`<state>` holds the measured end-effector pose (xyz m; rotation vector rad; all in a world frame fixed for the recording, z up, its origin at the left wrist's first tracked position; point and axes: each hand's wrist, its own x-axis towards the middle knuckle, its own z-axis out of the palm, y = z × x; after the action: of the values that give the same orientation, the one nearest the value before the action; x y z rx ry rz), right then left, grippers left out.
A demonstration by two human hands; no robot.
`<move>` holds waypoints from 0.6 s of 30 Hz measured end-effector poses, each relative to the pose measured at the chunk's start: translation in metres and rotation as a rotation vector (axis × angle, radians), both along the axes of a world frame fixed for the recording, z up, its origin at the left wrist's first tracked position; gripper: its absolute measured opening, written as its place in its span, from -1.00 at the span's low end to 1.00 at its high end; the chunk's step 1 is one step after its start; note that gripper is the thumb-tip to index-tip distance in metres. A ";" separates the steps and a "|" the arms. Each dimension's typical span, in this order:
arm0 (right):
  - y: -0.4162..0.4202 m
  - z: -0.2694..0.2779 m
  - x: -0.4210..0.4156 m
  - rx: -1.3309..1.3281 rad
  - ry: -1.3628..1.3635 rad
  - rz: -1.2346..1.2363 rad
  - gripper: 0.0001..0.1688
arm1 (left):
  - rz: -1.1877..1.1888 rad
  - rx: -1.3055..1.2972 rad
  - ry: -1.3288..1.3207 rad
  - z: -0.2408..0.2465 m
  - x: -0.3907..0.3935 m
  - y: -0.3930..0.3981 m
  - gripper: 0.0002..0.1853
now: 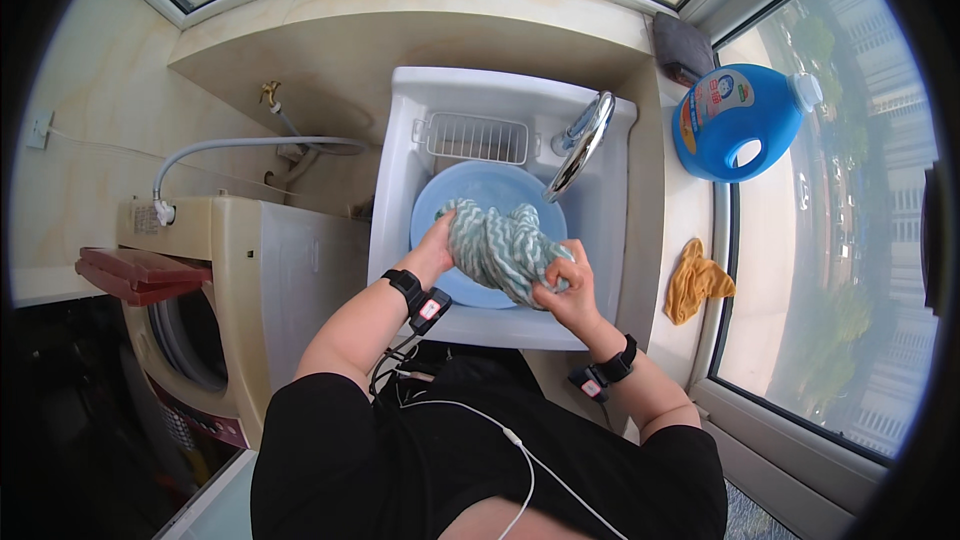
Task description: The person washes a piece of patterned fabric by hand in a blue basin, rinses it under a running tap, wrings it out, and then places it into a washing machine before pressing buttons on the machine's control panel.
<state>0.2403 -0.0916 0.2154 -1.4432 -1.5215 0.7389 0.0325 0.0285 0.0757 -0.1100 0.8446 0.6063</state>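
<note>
A green-and-white wavy-striped cloth, bunched and twisted, is held between my two hands over a light blue round basin. My left hand grips its left end; the fingers are partly hidden behind the cloth. At the lower right end, my right hand has its fingers curled around the fabric. The basin sits in a white laundry sink, under a chrome faucet. Its inside is partly covered by the cloth.
A white wire rack sits at the sink's back. On the right ledge are a blue detergent bottle, an orange cloth and a dark folded cloth. A washing machine with its door open stands left, below a brass tap.
</note>
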 end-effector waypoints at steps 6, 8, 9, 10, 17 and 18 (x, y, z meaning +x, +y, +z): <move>0.016 0.045 -0.010 0.105 -0.241 0.297 -0.71 | -0.231 0.042 -0.072 0.008 0.018 0.010 -0.62; 0.020 0.047 -0.013 0.160 -0.272 0.372 -0.75 | -0.302 0.074 -0.084 0.007 0.021 0.014 -0.61; 0.021 0.047 -0.014 0.163 -0.300 0.406 -0.76 | -0.340 0.072 -0.096 0.003 0.023 0.016 -0.62; 0.021 0.045 -0.015 0.167 -0.327 0.441 -0.77 | -0.376 0.069 -0.107 -0.001 0.024 0.017 -0.64; 0.026 0.033 -0.023 0.131 -0.414 0.685 -0.81 | -0.370 0.258 0.600 0.029 0.047 0.011 -0.60; 0.028 0.031 -0.024 0.125 -0.420 0.718 -0.81 | -0.387 0.312 0.645 0.028 0.048 0.010 -0.58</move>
<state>0.2162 -0.0640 0.2465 -0.9756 -2.4210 0.7516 0.0803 0.0381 0.1040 0.5500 1.3387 0.3971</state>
